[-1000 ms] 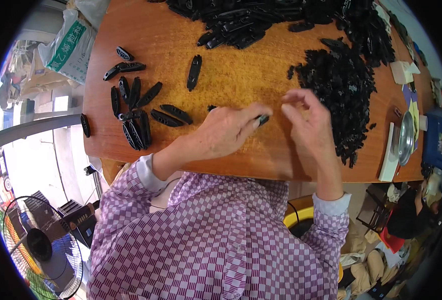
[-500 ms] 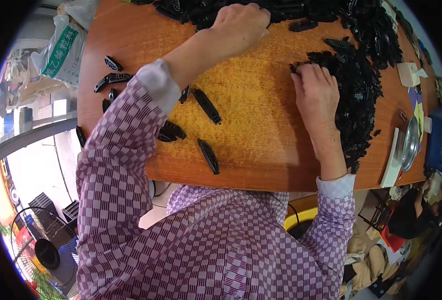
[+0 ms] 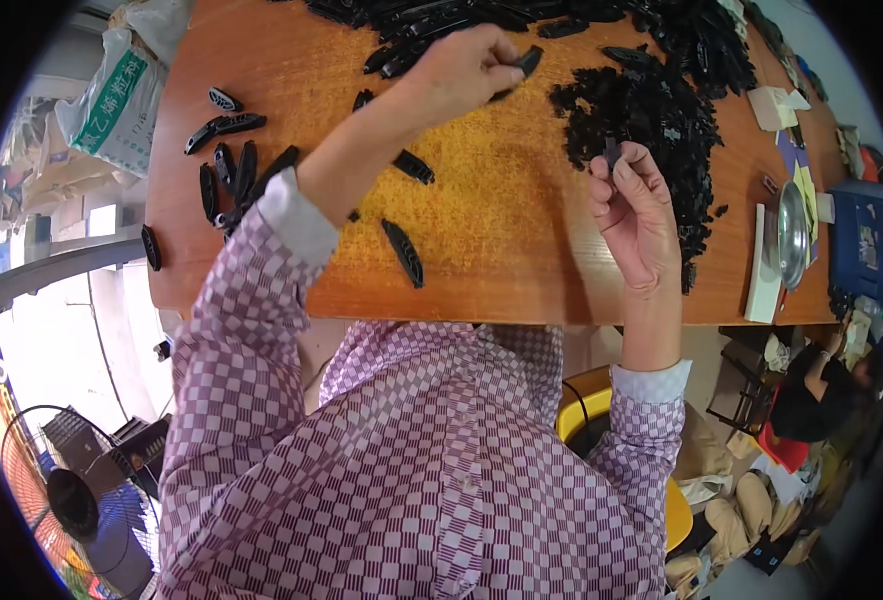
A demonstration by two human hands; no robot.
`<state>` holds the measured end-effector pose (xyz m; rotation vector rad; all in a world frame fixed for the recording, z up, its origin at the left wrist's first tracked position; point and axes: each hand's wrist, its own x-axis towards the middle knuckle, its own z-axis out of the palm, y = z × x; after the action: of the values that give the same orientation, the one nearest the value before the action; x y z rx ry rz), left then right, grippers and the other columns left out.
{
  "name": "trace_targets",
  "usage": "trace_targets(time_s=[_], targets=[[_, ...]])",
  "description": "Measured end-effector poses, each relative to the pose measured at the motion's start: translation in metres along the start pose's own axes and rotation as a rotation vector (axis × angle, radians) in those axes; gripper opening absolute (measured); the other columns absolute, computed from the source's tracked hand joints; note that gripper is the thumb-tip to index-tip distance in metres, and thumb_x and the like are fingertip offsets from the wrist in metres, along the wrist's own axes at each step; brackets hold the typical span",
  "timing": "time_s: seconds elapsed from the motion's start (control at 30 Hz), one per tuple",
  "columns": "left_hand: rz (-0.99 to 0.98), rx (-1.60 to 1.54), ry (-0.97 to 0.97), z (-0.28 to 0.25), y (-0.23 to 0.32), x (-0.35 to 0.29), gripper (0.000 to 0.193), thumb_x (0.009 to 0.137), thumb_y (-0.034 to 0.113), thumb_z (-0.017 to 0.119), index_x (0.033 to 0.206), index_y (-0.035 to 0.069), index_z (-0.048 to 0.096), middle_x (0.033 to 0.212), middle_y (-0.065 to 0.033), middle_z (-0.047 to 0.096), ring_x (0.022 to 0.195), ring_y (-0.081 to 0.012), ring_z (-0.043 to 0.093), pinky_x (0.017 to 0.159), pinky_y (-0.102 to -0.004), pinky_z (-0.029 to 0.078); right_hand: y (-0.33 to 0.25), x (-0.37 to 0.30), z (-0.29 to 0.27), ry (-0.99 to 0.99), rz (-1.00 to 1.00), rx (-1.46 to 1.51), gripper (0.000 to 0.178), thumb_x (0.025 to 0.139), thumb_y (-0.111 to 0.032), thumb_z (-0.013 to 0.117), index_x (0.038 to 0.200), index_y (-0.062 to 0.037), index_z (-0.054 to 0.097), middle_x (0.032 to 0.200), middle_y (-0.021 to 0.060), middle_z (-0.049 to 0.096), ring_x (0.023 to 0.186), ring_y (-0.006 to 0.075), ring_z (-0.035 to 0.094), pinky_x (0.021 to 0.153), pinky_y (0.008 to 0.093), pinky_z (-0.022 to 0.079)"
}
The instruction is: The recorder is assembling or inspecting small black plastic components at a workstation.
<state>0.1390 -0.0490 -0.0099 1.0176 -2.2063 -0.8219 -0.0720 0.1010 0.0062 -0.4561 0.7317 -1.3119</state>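
Between the thumb and fingers of my left hand (image 3: pixel 462 72) is a long black plastic part (image 3: pixel 530 62), held above the table near the far pile. My right hand (image 3: pixel 642 215) is turned palm up and pinches a small black plastic piece (image 3: pixel 612 153). Just beyond it spreads a heap of small black pieces (image 3: pixel 677 135). A larger pile of long black parts (image 3: pixel 442 25) lies along the table's far side. One loose long part (image 3: pixel 403 253) rests near the front edge, and another (image 3: pixel 415 166) lies beside my left forearm.
Several long black parts (image 3: pixel 209 190) lie at the table's left side. A round metal dish (image 3: pixel 793 235) and a white strip (image 3: pixel 763 265) sit by the right edge. A fan (image 3: pixel 72 503) stands at lower left, and a person in dark clothing (image 3: pixel 810 405) is at the right.
My left hand has drawn back from the far pile with a long black part in it. My right hand has lifted off the small pieces, turned palm up and now pinches one.
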Motion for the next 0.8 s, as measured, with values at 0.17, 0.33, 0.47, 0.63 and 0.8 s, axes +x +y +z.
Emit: trace_targets(time_s=[0.17,0.33,0.47,0.63,0.8], targets=[[-0.45,-1.267,-0.176,0.02,0.035,-0.068,0.018,0.093,0.018,0.058,0.106,0.005,0.058,0.096,-0.0064,0.065,0.084,-0.0156,0.065,0.072,-0.0283,0.052,0.007,-0.032,0.016,0.091,-0.031,-0.202,0.013,0.09,-0.006,0.06,0.102,-0.0072,0.057,0.092,0.0091,0.065,0.072,0.0142,0.061,0.062,0.0237,0.048],[-0.461,-1.498,-0.22,0.033,0.059,-0.101,0.023,0.094,0.017,0.056,0.114,0.005,0.057,0.103,-0.0098,0.065,0.085,-0.016,0.066,0.072,-0.0254,0.051,0.014,-0.054,0.029,0.138,-0.136,-0.545,0.009,0.092,-0.008,0.057,0.101,-0.0062,0.056,0.09,0.0086,0.066,0.072,0.0132,0.062,0.062,0.0233,0.047],[-0.465,-1.54,-0.249,0.042,0.068,-0.113,0.023,0.094,0.019,0.057,0.113,0.005,0.057,0.101,-0.0082,0.066,0.081,-0.0116,0.064,0.067,-0.0225,0.049,0.015,-0.066,0.031,0.07,-0.239,-0.817,0.008,0.094,-0.009,0.055,0.101,-0.0041,0.055,0.091,0.0074,0.066,0.072,0.0116,0.061,0.064,0.0224,0.046],[-0.438,-1.512,-0.322,0.044,0.069,-0.124,0.023,0.093,0.02,0.059,0.111,0.006,0.059,0.095,-0.0019,0.065,0.079,-0.0064,0.061,0.063,-0.019,0.047,0.004,-0.08,0.042,-0.025,-0.337,-1.326,0.006,0.091,-0.003,0.055,0.097,-0.001,0.055,0.089,0.0051,0.061,0.073,0.0134,0.058,0.066,0.0254,0.046],[-0.423,-1.243,-0.357,0.045,0.079,-0.131,0.021,0.092,0.02,0.06,0.107,0.006,0.062,0.088,0.002,0.062,0.071,-0.0047,0.055,0.059,-0.0185,0.043,-0.01,-0.084,0.06,-0.411,-0.526,-1.765,0.014,0.078,0.003,0.063,0.09,0.0003,0.057,0.086,0.0088,0.049,0.077,0.0243,0.055,0.064,0.0314,0.044]])
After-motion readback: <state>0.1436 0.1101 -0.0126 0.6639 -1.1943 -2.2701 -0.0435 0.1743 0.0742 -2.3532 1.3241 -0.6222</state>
